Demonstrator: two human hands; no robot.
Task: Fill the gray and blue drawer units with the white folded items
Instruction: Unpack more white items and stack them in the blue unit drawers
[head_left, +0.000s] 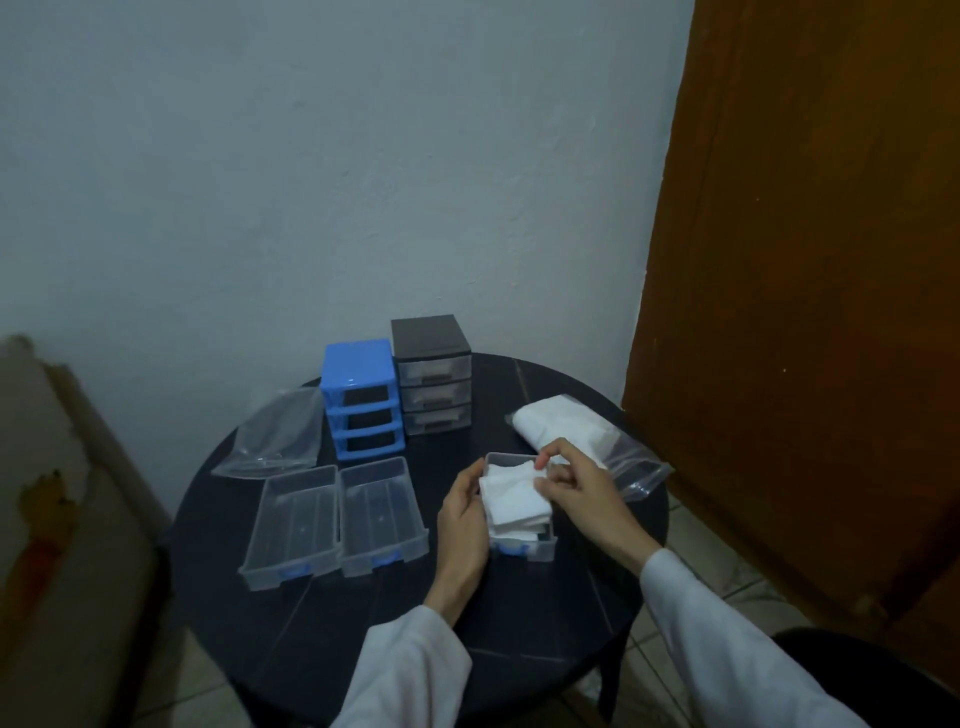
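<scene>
Packing white folded items into 1 clear drawer on a round dark table: left hand steadies the stack's edge, right hand pinches the top fold. 2 drawers lie empty beside it, the blue unit gutted, the gray unit closed, more items bagged near the right rim. Most work seems left.

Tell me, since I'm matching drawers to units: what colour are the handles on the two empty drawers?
Blue, on both empty drawers, clearest in the head view.
</scene>
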